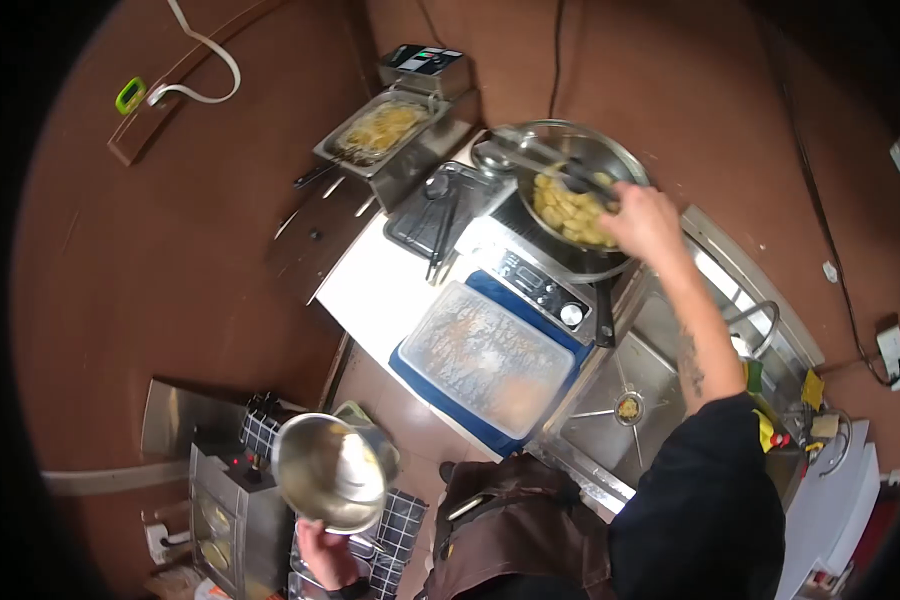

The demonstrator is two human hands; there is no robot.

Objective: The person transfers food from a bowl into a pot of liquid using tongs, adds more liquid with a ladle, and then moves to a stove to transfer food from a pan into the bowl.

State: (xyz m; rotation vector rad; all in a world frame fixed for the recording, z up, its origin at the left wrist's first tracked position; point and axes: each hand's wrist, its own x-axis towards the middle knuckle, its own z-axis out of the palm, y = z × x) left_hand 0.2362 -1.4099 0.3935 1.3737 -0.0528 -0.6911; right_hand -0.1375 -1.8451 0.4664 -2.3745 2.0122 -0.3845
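My left hand (327, 555) grips the rim of a shiny metal bowl (303, 475), tilted and held out at the lower left; no food shows inside it. Over a wide metal pan (625, 160) at the upper middle, my right hand (645, 225) is closed around a dark-handled utensil (590, 182) that is smeared by motion, so its exact kind is unclear. Pale yellow chunks (565, 212), which look like potato, lie in the pan. The pan sits on a cooktop (525, 275) with a control panel, its black handle pointing toward me.
A lidded plastic container (485, 355) rests on a blue tray (410, 362) before the cooktop. Left of the pan are a dark tray (410, 225) with utensils and a fryer (405, 175) holding bubbling food. A metal sink (600, 415) lies right; an oven-like appliance (232, 510) stands lower left.
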